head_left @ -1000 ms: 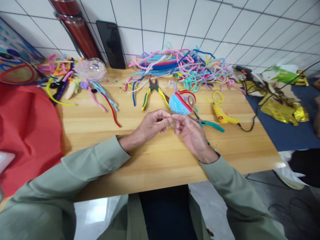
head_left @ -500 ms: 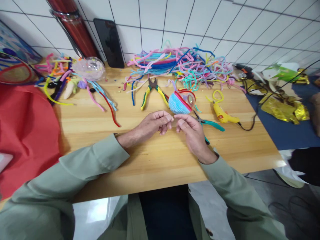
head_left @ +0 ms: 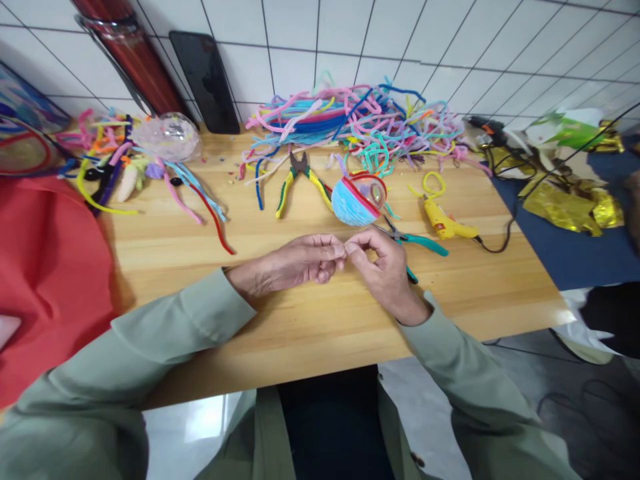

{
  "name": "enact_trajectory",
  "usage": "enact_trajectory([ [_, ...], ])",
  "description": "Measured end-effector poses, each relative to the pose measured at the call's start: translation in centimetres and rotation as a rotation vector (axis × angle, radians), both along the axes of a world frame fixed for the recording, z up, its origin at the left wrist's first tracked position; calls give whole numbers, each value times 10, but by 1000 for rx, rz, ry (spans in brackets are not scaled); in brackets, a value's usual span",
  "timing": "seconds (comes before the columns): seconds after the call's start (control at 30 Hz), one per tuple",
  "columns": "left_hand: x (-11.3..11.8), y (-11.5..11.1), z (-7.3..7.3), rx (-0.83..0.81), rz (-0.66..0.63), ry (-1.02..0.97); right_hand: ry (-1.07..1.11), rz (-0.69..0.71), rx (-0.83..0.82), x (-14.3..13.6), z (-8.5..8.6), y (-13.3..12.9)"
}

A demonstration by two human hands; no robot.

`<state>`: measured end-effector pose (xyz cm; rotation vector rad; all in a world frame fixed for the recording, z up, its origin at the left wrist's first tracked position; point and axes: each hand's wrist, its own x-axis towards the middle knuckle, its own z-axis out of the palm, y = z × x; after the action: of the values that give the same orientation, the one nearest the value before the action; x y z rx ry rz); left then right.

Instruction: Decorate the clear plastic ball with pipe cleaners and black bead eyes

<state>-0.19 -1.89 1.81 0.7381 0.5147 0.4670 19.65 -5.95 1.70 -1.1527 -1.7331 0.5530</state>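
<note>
My left hand (head_left: 305, 260) is closed in a pinch above the wooden table, thumb against the index finger. Its fingertips meet those of my right hand (head_left: 381, 267), which is pinched too. Whatever lies between the fingertips is too small to make out. Just beyond them sits a round blue piece with a red rim (head_left: 354, 202) and a clear part on its upper right. Teal-handled pliers (head_left: 425, 244) lie partly behind my right hand. Yellow-green pliers (head_left: 300, 175) rest with handles spread, farther back and to the left.
A heap of coloured pipe cleaners (head_left: 350, 123) lies along the wall. On the right are a yellow glue gun (head_left: 445, 221) and gold foil (head_left: 560, 203). At left stand a phone (head_left: 207, 83) and a red flask (head_left: 135, 60), with red cloth (head_left: 50, 273) nearer.
My right hand's fingertips have drawn in against the left ones, its index finger now more bent. The whole view has shifted slightly.
</note>
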Motion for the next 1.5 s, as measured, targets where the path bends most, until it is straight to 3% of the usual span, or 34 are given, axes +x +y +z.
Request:
enact_trajectory([
  [0.3,-17,24,30,208,328,176,136,-164,-24,19,-4,5],
  [0.37,-25,33,33,344,412,243,142,-177,-44,20,-5,8],
  [0.53,-47,50,39,922,616,565,75,-203,-4,24,-4,15],
  [0.7,-55,54,38,1124,754,609,-67,-319,48,48,8,32],
  [0.77,-51,49,35,1135,741,601,-107,-325,4,60,9,46],
  [0.9,-35,35,23,988,509,571,-107,-288,-139,71,4,75],
  [1.0,-26,28,15,871,416,539,-138,-194,-180,67,0,81],
  [1.13,-22,30,7,722,359,539,-107,-178,-125,52,-4,60],
  [1.3,-17,31,-1,671,335,395,141,-83,-166,33,-11,26],
  [1.5,-3,18,-10,670,339,329,391,-128,-190,24,-17,17],
])
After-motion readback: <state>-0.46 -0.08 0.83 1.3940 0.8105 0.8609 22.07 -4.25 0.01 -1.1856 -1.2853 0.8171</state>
